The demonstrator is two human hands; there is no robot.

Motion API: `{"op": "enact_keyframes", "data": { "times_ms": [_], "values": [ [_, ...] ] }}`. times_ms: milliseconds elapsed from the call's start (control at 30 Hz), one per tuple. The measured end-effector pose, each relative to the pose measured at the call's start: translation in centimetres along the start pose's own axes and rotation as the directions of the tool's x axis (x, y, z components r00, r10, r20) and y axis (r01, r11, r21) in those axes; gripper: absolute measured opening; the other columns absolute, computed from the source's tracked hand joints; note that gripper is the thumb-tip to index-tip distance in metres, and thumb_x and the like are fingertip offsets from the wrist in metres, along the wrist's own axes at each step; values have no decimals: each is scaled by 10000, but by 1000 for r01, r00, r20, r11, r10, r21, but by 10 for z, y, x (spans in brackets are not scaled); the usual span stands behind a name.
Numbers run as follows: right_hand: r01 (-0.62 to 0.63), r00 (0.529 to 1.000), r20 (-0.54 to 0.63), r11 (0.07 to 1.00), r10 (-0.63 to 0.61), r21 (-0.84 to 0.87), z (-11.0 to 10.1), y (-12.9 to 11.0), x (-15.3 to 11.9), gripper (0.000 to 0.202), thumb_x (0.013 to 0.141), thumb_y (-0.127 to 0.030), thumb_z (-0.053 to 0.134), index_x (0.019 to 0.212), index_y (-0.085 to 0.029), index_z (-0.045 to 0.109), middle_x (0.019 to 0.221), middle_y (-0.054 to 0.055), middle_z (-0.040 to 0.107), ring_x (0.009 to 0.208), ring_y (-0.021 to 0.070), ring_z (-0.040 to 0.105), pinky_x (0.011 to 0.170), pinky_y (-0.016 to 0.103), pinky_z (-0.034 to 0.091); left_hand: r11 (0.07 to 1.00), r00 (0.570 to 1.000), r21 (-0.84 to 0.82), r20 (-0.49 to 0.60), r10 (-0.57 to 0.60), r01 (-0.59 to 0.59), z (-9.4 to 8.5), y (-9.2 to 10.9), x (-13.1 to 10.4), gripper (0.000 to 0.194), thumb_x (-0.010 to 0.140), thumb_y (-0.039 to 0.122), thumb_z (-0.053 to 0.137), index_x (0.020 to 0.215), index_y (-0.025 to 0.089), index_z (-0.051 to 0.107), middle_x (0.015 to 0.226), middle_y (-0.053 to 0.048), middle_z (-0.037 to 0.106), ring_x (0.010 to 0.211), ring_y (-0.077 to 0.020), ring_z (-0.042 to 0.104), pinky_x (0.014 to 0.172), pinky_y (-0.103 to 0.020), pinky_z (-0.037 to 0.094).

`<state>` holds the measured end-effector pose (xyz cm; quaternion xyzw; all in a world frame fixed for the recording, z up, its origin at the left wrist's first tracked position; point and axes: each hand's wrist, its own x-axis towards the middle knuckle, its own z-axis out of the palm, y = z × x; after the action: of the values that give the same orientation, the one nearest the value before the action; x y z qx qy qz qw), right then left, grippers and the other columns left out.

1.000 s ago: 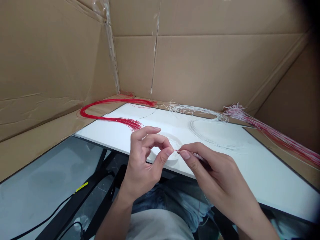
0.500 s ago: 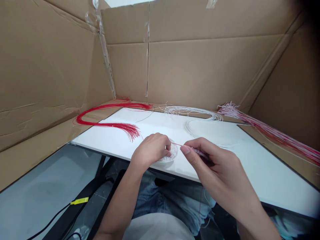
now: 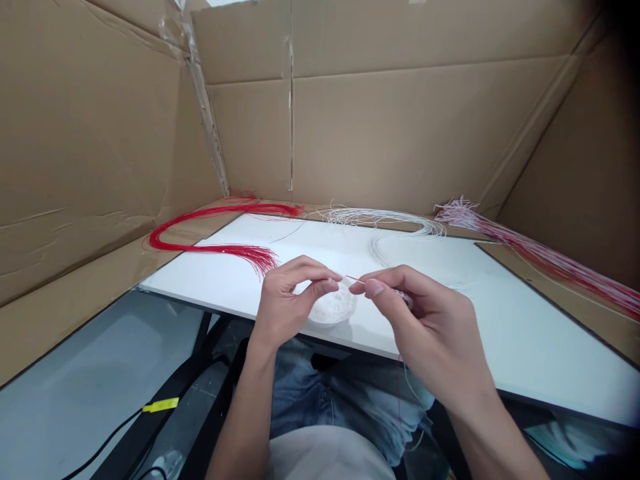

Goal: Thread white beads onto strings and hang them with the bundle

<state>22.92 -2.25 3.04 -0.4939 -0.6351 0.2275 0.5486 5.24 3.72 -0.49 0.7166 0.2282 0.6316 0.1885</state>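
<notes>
My left hand (image 3: pixel 287 297) is raised over the near side of a small white bowl (image 3: pixel 327 323) holding many tiny white beads. Its thumb and forefinger are pinched together, with what looks like a tiny white bead (image 3: pixel 332 283) between them. Facing it, my right hand (image 3: pixel 430 320) pinches a thin red cord (image 3: pixel 356 279), whose free end points left toward the left fingertips. A string of pale beads (image 3: pixel 404 298) shows in the curled fingers of my right hand. Loose cord ends (image 3: pixel 407 377) hang below that hand in front of my lap.
Red cords (image 3: pixel 210 249) lie in a curved bundle at the table's left. White cords (image 3: pixel 385 217) are coiled at the back, and pink and red strands (image 3: pixel 550 253) run along the right. Cardboard walls (image 3: pixel 415 133) surround the white table (image 3: pixel 540 333).
My left hand has lifted out of the bowl, its fingers now pinched near the cord's end. My right hand has moved slightly left, and less cord sticks out of its fingers.
</notes>
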Motion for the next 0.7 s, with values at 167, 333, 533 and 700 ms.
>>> {"op": "enact_keyframes", "data": {
  "times_ms": [167, 333, 533, 700],
  "values": [
    [82, 993, 76, 993, -89, 86, 8, -11, -9, 226, 937, -295, 656, 740, -208, 725, 835, 15, 768, 542, 88, 482, 478, 216, 379, 985, 994, -155, -88, 66, -79, 2, 6, -10, 142, 857, 125, 840, 936, 243, 843, 851, 0, 800, 789, -89, 745, 730, -163, 598],
    [53, 997, 50, 995, -57, 85, 9, -21, -18, 239, 945, -299, 647, 735, -216, 727, 843, 24, 773, 539, 97, 512, 485, 230, 409, 969, 987, -197, -95, 130, -147, 1, 10, -12, 186, 805, 144, 881, 957, 247, 851, 839, -5, 800, 748, -101, 748, 661, -172, 615],
    [99, 994, 57, 995, -98, -20, 6, -24, -21, 221, 963, -298, 635, 772, -235, 727, 851, 18, 792, 551, 103, 571, 506, 231, 464, 977, 982, -111, -80, 174, -182, 0, 16, -14, 205, 818, 118, 860, 997, 216, 838, 867, -21, 788, 795, -102, 748, 724, -169, 624],
    [194, 979, 79, 974, -186, -113, 4, -21, -22, 206, 981, -254, 613, 807, -246, 722, 895, 21, 821, 617, 125, 667, 502, 231, 485, 982, 981, -39, -63, 182, -184, -3, 21, -15, 177, 878, 90, 804, 1009, 207, 825, 890, -22, 781, 819, -104, 755, 744, -171, 631]
  ]
}}
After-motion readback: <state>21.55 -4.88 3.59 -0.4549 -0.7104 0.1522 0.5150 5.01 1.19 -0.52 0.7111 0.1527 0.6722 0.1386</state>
